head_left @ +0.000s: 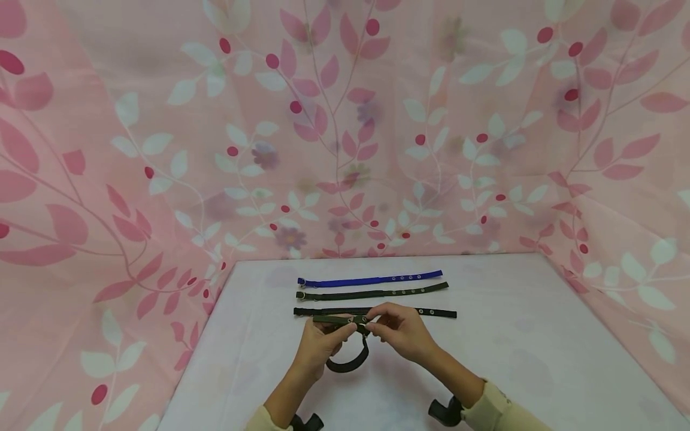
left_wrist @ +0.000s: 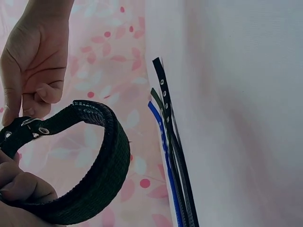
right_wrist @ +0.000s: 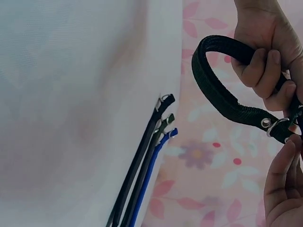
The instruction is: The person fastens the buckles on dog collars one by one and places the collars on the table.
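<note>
Both hands hold a dark green collar (head_left: 349, 364), bent into a loop that hangs below the fingers. My left hand (head_left: 318, 347) grips the strap just left of the buckle, with its fingers inside the loop. My right hand (head_left: 401, 332) pinches the strap at the buckle's right side. In the right wrist view the metal buckle (right_wrist: 278, 126) and an eyelet (right_wrist: 266, 123) sit next to the right fingertips. The left wrist view shows the padded band (left_wrist: 116, 156) curving round. Part of the buckle is hidden by fingers.
Beyond the hands, a blue collar (head_left: 345, 282), a green collar (head_left: 350, 295) and a black collar (head_left: 444, 313) lie straight in parallel on the white table (head_left: 259, 371). Pink floral cloth (head_left: 345, 120) stands behind and at both sides. Black wrist devices (head_left: 446, 412) sit near the sleeves.
</note>
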The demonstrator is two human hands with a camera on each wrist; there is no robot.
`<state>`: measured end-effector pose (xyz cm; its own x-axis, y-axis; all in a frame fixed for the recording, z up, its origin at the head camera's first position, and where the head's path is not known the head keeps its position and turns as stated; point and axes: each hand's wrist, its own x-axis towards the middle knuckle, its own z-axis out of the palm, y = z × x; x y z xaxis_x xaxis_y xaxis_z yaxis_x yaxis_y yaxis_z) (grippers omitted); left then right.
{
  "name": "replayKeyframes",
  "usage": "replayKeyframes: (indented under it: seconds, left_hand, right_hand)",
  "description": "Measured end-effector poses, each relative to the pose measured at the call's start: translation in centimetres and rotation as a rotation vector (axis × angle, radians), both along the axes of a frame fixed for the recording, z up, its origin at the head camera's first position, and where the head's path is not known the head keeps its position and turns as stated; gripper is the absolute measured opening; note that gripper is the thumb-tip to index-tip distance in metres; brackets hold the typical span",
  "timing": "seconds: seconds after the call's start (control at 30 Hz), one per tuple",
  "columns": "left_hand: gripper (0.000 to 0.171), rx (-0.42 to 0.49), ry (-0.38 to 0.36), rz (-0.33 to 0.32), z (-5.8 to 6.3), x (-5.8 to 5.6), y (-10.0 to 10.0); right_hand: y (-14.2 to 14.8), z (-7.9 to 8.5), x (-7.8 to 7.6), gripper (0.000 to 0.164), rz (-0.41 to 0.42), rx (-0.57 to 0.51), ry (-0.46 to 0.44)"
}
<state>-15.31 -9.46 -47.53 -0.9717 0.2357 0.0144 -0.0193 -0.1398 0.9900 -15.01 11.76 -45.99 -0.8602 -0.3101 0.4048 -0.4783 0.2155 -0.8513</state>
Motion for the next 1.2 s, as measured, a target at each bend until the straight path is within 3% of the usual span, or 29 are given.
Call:
replayKeyframes:
  seconds: [0.2, 0.4, 0.53, 0.83, 1.03, 1.2]
  left_hand:
    - [0.034, 0.017, 0.015, 0.006, -0.1, -0.1, 0.1]
    - [0.029, 0.024, 0.103, -0.032, -0.2, -0.1, 0.3]
    - [0.027, 0.014, 0.118, -0.030, -0.3, -0.1, 0.4]
    - [0.026, -0.050, 0.140, -0.026, -0.3, -0.4, 0.5]
    - [0.026, -0.098, 0.111, -0.014, -0.4, -0.6, 0.5]
    - [0.026, -0.169, 0.144, -0.064, -0.7, -0.4, 0.9]
  right_hand:
    - [-0.7, 1.5, 0.9, 0.012, -0.016, 0.000, 0.030]
    - [-1.2, 2.6, 1.9, 0.011, 0.009, 0.001, 0.039]
    - [-1.5, 1.7, 1.6, 0.011, -0.015, 0.014, 0.029]
    - [-1.1, -1.0, 0.3, 0.013, -0.019, -0.038, 0.172]
    - [-0.8, -0.8, 0.1, 0.011, -0.066, 0.006, 0.113]
    - [-0.7, -1.4, -0.1, 0.014, -0.010, 0.019, 0.046]
